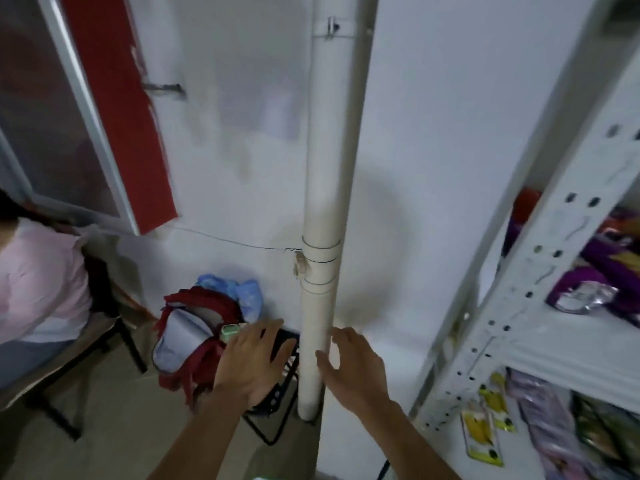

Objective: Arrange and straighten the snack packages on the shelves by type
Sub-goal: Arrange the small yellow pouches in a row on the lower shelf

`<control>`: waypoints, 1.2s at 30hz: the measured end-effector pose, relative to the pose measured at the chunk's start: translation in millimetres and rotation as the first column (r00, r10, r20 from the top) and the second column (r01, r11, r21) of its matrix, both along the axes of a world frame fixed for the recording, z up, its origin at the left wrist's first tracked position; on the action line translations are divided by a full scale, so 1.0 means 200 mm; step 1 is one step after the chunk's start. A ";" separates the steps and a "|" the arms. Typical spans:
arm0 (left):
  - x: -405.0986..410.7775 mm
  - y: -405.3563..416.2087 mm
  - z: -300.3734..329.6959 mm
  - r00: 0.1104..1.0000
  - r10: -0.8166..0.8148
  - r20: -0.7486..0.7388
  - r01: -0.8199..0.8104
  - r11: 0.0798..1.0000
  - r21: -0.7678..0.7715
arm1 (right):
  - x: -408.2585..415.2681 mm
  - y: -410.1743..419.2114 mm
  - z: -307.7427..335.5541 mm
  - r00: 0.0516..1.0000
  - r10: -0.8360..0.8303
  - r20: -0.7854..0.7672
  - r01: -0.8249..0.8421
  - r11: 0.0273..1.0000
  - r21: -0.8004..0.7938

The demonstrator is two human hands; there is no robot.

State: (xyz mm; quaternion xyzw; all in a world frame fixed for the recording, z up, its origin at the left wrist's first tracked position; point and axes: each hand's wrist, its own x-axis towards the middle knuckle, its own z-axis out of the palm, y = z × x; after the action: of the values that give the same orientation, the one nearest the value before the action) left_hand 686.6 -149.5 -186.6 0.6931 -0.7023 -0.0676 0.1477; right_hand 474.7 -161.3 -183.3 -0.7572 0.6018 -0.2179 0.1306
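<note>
Both hands are held out empty in front of a white pipe [323, 202] on the wall: the left hand [251, 363] with fingers spread and relaxed, the right hand [353, 367] loosely opened, nothing grasped by either. The snack packages [602, 271] are seen well apart to the right, lying untidily on the white metal shelves [540, 258], purple ones above, yellow ones [483, 434] on the lower level.
</note>
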 end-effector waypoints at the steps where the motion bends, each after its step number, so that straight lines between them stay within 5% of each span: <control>1: -0.05 -0.01 0.00 0.999 -0.042 -0.024 0.041 0.999 -0.013 | -0.04 0.04 0.01 0.999 -0.048 0.025 0.049 0.998 -0.025; 9: -0.59 0.06 -0.03 0.921 -0.353 -0.164 0.338 0.935 -0.108 | -0.62 0.41 0.01 0.917 -0.348 0.196 0.388 0.892 -0.233; 13: -1.02 0.13 0.08 0.834 -0.539 -0.119 0.511 0.836 -0.200 | -1.00 0.65 0.01 0.829 -0.549 0.108 0.559 0.818 -0.132; 16: -1.26 0.23 0.13 0.878 -0.408 -0.251 0.347 0.903 -0.255 | -1.24 0.87 0.03 0.783 -0.621 -0.029 0.621 0.784 -0.018; 20: -1.38 0.39 0.06 0.941 -0.282 -0.187 0.195 0.904 -0.379 | -1.52 1.18 0.08 0.710 -0.695 -0.117 0.704 0.707 0.071; 23: -1.54 0.48 0.03 0.891 -0.385 -0.243 0.321 0.910 -0.264 | -1.66 1.37 0.10 0.667 -0.735 -0.122 0.745 0.659 0.102; 27: -1.79 0.53 0.04 0.717 -0.689 -0.102 0.658 0.718 -0.226 | -1.75 1.48 0.13 0.675 -0.727 -0.125 0.738 0.660 0.143; 36: -2.01 0.47 -0.02 0.701 -0.702 -0.128 0.698 0.712 -0.083 | -1.82 1.31 0.08 0.730 -0.667 -0.148 0.683 0.713 0.157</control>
State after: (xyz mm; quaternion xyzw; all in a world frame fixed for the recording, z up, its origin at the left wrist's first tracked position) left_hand 283.8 -55.7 -190.7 0.3654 -0.9005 -0.1603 0.1731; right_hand 110.2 100.6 -166.8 -0.4762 0.8600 -0.1579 0.0933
